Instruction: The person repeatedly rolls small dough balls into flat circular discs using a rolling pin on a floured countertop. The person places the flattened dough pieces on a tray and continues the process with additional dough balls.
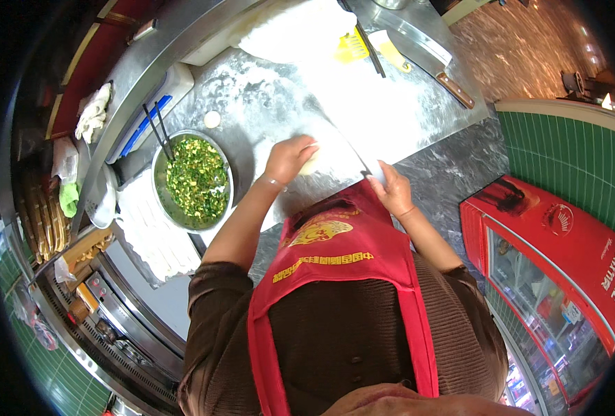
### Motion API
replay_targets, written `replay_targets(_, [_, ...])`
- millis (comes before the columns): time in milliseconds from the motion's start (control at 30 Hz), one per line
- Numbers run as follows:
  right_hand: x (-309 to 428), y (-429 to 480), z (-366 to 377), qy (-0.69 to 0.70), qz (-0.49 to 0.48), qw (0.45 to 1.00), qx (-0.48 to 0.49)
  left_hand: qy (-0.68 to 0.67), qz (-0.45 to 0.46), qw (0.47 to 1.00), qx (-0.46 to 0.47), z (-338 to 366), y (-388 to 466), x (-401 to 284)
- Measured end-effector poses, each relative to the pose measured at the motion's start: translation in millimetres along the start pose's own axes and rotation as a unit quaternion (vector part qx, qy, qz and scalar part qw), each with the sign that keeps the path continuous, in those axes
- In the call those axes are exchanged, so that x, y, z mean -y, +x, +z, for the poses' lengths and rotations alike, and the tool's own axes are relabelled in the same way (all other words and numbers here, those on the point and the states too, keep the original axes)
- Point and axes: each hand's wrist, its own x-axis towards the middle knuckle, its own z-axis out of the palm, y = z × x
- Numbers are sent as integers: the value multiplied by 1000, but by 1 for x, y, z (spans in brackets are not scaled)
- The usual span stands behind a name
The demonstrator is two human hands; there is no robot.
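My left hand is over the floured metal worktop, its fingers and thumb closed at the edge of a small pale piece of dough. Just to the right, my right hand grips the near end of a pale, long tool; glare hides its shape. A steel bowl of chopped greens and yellow bits stands left of my left hand, with dark chopsticks leaning in it. Behind the bowl lies a small round dough piece.
A cleaver, a yellow-and-white scraper, dark chopsticks and a yellow slotted utensil lie at the back right. A large white mass is at the back. A white-covered tray sits left, a red fridge right.
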Motion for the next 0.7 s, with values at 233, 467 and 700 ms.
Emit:
replay_targets(233, [-22, 10, -19, -4, 22, 997, -76, -79, -49, 957, -275, 21, 107, -1])
replay_targets(467, [-17, 12, -16, 40, 36, 998, -31, 169, -321, 783, -505, -52, 64, 107])
replay_targets(700, [-3, 21, -18, 62, 29, 998, 2, 157, -114, 889, -414, -35, 71, 155])
